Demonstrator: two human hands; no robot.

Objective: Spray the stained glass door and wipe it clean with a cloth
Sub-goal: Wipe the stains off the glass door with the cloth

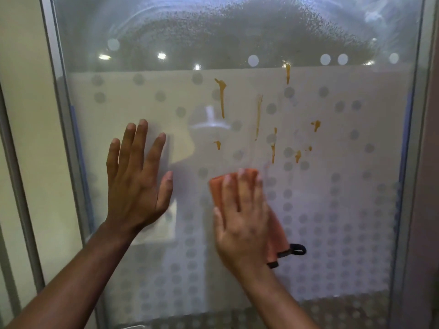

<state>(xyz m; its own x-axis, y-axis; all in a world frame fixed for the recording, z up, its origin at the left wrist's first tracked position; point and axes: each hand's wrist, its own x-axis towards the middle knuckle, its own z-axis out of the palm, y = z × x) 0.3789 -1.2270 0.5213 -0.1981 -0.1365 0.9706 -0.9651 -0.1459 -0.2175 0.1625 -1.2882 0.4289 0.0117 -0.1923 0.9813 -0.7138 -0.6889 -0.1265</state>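
Observation:
The glass door (332, 138) fills the view, frosted in its lower part with a pattern of grey dots. Several orange-brown drips (222, 98) run down its middle and upper right. My left hand (135, 181) lies flat on the glass at the left, fingers spread, holding nothing. My right hand (242, 214) presses an orange cloth (217, 186) flat against the glass, just below the stains. A black loop (297, 249) of the cloth hangs out at the right of my wrist. No spray bottle is in sight.
A grey metal frame (61, 115) borders the door on the left, with a cream wall (21, 91) beyond it. Another frame edge (425, 138) runs down the right. The clear upper glass shows misty smears and light reflections (161, 55).

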